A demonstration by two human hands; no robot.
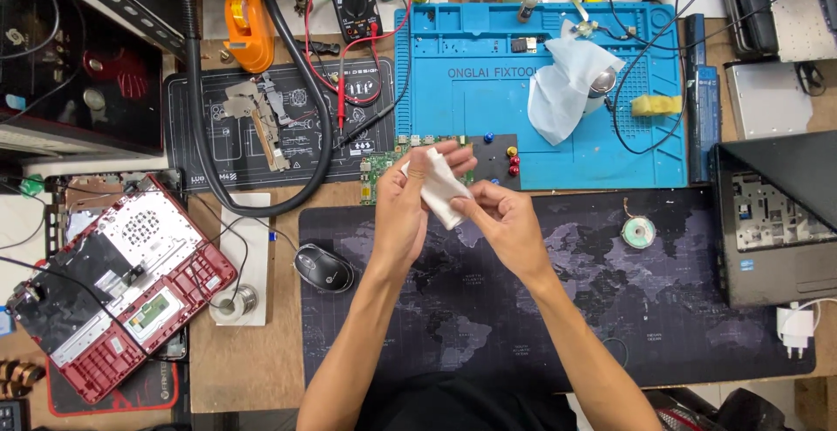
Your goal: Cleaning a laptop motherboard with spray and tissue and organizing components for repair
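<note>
A small folded white tissue [440, 191] is pinched between both my hands above the dark map-printed desk mat [697, 309]. My left hand [403, 209] grips its upper left part with fingers curled over it. My right hand [506, 222] holds its lower right end. Just behind the hands lies a green circuit board [380, 166] with a black section [495, 154] carrying red, blue and yellow round caps, partly hidden by my fingers.
A blue silicone work mat [453, 108] holds a crumpled white tissue [562, 82] and a yellow sponge [656, 105]. A black mouse [323, 268], a solder spool [638, 233], a multimeter [352, 0], a red opened laptop shell [122, 283] and a black laptop base [776, 222] surround me.
</note>
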